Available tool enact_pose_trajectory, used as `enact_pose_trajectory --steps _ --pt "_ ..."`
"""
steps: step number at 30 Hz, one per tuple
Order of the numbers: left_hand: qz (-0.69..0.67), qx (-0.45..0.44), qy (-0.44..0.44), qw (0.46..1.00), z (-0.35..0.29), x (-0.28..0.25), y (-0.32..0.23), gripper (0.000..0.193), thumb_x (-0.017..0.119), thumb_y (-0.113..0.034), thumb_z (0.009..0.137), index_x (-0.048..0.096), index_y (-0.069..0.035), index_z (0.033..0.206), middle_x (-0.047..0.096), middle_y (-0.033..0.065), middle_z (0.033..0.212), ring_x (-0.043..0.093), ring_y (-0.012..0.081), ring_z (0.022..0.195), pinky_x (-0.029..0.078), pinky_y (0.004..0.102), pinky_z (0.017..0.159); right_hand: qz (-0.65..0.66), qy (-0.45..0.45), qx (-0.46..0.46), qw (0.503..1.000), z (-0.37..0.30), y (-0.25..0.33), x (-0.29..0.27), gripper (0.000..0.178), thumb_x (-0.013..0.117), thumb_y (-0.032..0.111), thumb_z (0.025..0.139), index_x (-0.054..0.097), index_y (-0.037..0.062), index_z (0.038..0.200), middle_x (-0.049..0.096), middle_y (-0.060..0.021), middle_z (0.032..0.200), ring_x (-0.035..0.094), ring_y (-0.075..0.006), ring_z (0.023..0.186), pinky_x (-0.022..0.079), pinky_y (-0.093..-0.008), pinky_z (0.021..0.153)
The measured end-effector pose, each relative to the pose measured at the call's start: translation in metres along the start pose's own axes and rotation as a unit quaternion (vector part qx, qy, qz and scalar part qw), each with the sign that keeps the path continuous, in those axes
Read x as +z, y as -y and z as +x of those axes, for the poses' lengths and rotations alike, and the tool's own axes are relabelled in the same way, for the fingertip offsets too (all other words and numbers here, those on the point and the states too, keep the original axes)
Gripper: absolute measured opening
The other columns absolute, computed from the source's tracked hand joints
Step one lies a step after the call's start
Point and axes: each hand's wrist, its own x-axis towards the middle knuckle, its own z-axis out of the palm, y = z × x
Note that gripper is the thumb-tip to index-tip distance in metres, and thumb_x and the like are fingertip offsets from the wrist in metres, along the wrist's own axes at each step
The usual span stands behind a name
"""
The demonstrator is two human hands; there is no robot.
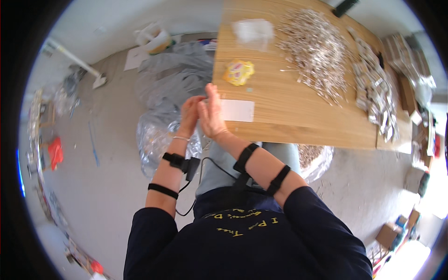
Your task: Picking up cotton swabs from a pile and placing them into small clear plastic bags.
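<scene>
Both my hands meet at the left edge of the wooden table (280, 128). My left hand (189, 115) has its fingers bent and pressed together toward the right palm; what they hold, if anything, is hidden. My right hand (212, 114) is stretched out with its fingers pointing away from me, beside the left fingertips. A white rectangular card or sheet (239, 111) lies flat on the table, just right of my right hand. Farther up the table sits a small yellow packet (239, 73) with coloured patches.
A large heap of thin, pale sticks (317, 51) covers the table's far middle. Wrapped bundles (373, 88) line its right side, and clear plastic bags (253, 33) lie at the back. Grey plastic sheeting (175, 70) and a clear bag (163, 140) sit on the floor at left.
</scene>
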Motion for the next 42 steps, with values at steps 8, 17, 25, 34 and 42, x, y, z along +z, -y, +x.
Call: enact_pose_trajectory --steps 8,17,25,34,42 --pt "-0.129 -0.058 0.045 0.989 0.005 0.031 -0.014 0.031 0.05 -0.024 0.098 0.063 0.001 0.11 0.064 0.0064 0.104 0.061 0.0155 0.091 0.049 0.028 0.079 -0.072 -0.003 -0.029 0.997 0.001 -0.006 -0.013 0.058 0.046 0.022 0.095 0.026 -0.0074 0.14 0.027 -0.03 0.147 0.019 -0.0465 0.14 0.017 -0.0492 0.115" --pt "0.522 0.305 -0.102 0.79 -0.017 0.041 -0.042 0.049 0.059 -0.021 0.089 0.044 -0.008 0.134 0.04 0.0165 0.139 0.034 0.0356 0.131 0.024 0.0507 0.109 -0.309 0.096 -0.081 0.943 -0.029 -0.013 -0.125 0.07 0.052 0.033 0.092 0.027 -0.0064 0.143 0.023 -0.0266 0.151 0.018 -0.0412 0.142 0.016 -0.0456 0.117" --pt "0.607 0.35 -0.027 0.713 -0.024 0.088 -0.053 0.053 0.058 -0.023 0.089 0.041 -0.007 0.137 0.032 0.0185 0.146 0.027 0.0364 0.138 0.018 0.0533 0.114 -0.486 -0.199 0.437 0.73 -0.11 -0.08 -0.371 0.096 0.03 0.069 0.09 0.002 0.0016 0.151 -0.006 -0.0219 0.157 -0.006 -0.0404 0.145 -0.005 -0.0599 0.112" --pt "0.555 0.381 0.198 0.712 -0.042 0.182 -0.049 0.056 0.058 -0.024 0.088 0.041 -0.007 0.138 0.034 0.0215 0.145 0.03 0.0367 0.137 0.024 0.0457 0.115 -0.48 -0.264 0.296 0.782 -0.065 -0.09 -0.417 0.086 0.061 0.05 0.082 0.026 0.0026 0.145 0.021 -0.0223 0.152 0.013 -0.0419 0.142 0.011 -0.0527 0.115" --pt "0.52 0.365 0.189 0.749 -0.042 0.186 -0.051 0.05 0.062 -0.025 0.085 0.048 -0.007 0.13 0.039 0.0188 0.141 0.033 0.035 0.135 0.026 0.0451 0.114 -0.434 -0.252 0.123 0.856 0.015 -0.098 -0.302 0.049 0.06 0.027 0.087 0.046 0.002 0.126 0.037 -0.0206 0.141 0.026 -0.0427 0.135 0.02 -0.0526 0.112"
